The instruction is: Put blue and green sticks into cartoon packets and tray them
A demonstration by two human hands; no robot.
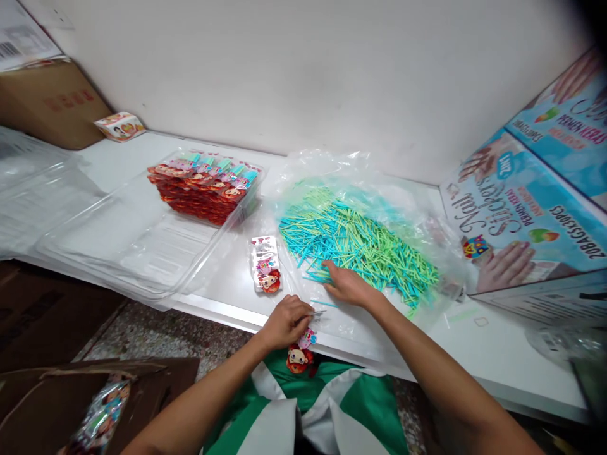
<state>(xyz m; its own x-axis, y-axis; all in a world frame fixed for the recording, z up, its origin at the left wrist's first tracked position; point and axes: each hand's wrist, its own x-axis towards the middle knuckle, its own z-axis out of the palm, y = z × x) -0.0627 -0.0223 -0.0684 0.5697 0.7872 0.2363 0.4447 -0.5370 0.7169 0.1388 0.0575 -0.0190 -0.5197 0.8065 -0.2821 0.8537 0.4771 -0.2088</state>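
Note:
My left hand [288,321] pinches the upper end of a small printed packet [300,359] with a red-haired cartoon figure. The packet hangs at the table's front edge, over my lap. Just to the right, my right hand [349,285] rests its fingertips at the near edge of a heap of thin green and blue sticks [360,237]. Its index finger and thumb are apart, and no stick shows firmly held. The heap lies on a clear plastic bag [327,165]. Left of the bag, more packets [266,265] lie flat on the white table.
A clear plastic tray [137,246] on the left holds a stacked row of filled packets [203,189]. Printed blue cartons [526,215] stand at the right. A brown carton [52,104] and a small box [121,126] sit at back left. An open carton [156,385] stands below the table.

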